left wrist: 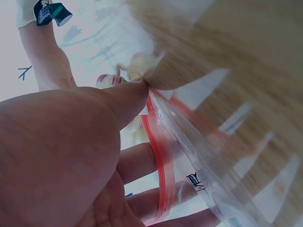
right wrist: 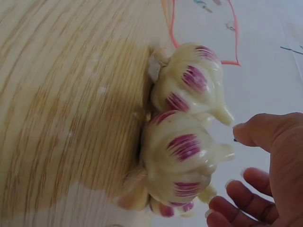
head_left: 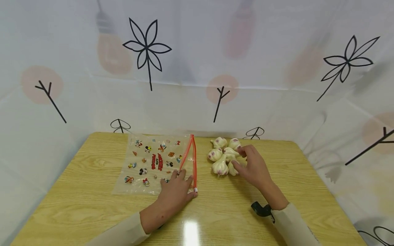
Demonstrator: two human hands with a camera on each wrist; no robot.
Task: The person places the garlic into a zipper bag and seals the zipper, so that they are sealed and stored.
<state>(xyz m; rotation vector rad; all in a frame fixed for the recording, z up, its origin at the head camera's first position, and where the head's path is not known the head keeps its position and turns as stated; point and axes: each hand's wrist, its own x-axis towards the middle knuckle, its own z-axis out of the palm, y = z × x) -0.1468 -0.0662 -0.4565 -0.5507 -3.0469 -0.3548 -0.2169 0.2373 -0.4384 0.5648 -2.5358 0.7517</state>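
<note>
A clear zip bag [head_left: 138, 171] with a red zipper edge [head_left: 195, 164] and printed cartoon figures lies flat on the table. My left hand [head_left: 175, 188] rests on its open-end corner, fingers spread, with the thumb at the zipper's near end. In the left wrist view the thumb [left wrist: 130, 97] touches the bag's corner. Several garlic bulbs [head_left: 220, 166], white with purple patches, are bunched right of the bag. Over their right side hovers my right hand [head_left: 255, 168], thumb and fingers apart. The right wrist view shows a gap between that hand [right wrist: 289, 165] and the nearest garlic bulb [right wrist: 180, 156].
The wood-grain table [head_left: 77, 212] reaches back to a pale cloth backdrop [head_left: 191, 51] with printed plants and light bulbs. A dark strap piece [head_left: 261, 209] sticks out at the right wrist.
</note>
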